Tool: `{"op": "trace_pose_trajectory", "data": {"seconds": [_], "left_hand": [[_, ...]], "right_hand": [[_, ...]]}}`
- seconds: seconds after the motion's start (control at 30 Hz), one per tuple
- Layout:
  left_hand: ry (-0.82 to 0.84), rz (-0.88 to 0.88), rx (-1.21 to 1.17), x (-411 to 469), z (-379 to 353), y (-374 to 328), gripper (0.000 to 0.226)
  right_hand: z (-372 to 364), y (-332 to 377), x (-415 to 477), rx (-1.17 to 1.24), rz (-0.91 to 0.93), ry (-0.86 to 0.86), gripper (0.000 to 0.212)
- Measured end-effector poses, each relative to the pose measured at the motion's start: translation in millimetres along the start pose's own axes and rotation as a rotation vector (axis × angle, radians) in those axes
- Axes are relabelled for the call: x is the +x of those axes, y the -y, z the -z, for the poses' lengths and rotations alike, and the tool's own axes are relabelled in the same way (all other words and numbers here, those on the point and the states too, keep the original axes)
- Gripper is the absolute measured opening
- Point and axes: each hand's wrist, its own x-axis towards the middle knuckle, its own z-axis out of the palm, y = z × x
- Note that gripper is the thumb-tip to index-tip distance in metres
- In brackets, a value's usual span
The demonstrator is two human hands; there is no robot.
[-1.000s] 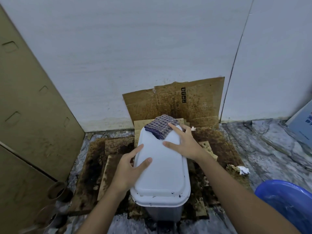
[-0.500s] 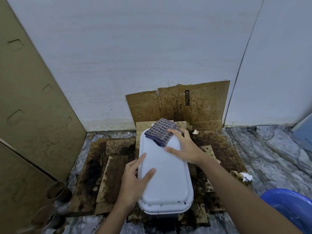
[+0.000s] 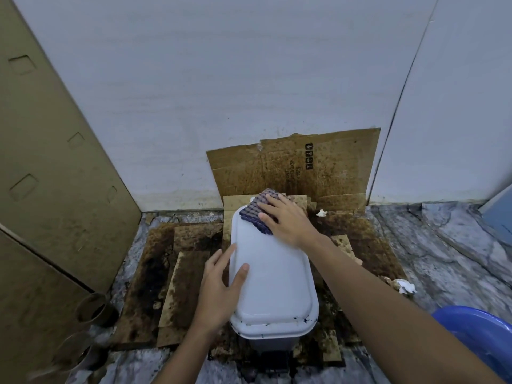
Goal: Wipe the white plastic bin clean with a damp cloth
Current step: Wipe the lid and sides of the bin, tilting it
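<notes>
Pressing a checked cloth (image 3: 259, 214) flat against the far end of a white bin (image 3: 273, 275), a person leans over a grimy corner of the room. The right hand (image 3: 286, 221) lies palm down on the cloth, fingers (image 3: 267, 207) spread and nearly straight, pinning it to the lid rather than gripping it. The left hand (image 3: 221, 286) braces the bin's left edge, its thumb resting on top of the lid and the other fingers stretched along the rim; it is open and closed around nothing.

The bin stands upright on the floor (image 3: 443, 259), lid shut, on a patch of stained, dark-blotched cardboard (image 3: 177, 267). Small dark specks mark the lid's near rim. Behind it a second sheet of spotted cardboard (image 3: 299, 167), printed with handling symbols, leans against the pale wall (image 3: 221, 79).

A tall brown panel (image 3: 55, 162) stands at the left, with two cardboard tubes (image 3: 94, 309) lying at its foot. A crumpled scrap of white paper (image 3: 406, 286) sits on the marbled floor to the right of the bin, another small scrap (image 3: 321, 212) near the wall, and the rim of a blue basin (image 3: 476, 336) shows at the lower right corner.
</notes>
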Motion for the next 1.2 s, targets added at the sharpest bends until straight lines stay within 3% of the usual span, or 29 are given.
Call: {"op": "trace_pose_trajectory", "data": {"seconds": [0.2,0.47,0.7,0.8,0.93,1.2], "left_hand": [[-0.046,-0.067,0.01,5,9,-12,0.047],[0.011,-0.146,0.075,5,4,-23,0.049],[0.084,-0.108,0.167,0,-8,-16,0.055],[0.1,-0.069,0.169,-5,-11,-12,0.06],[0.072,-0.031,0.142,-10,-15,-4,0.066],[0.058,-0.014,0.041,4,-14,20,0.084]], "right_hand": [[-1,-7,-39,0.032,0.051,-0.017,0.048],[-13,-1,-135,0.268,0.045,-0.055,0.048],[-35,12,-175,0.376,-0.019,-0.207,0.019],[-42,22,-186,0.398,-0.131,-0.27,0.032],[-44,35,-194,0.489,-0.368,-0.175,0.052],[-49,39,-190,0.583,-0.401,-0.168,0.054]]}}
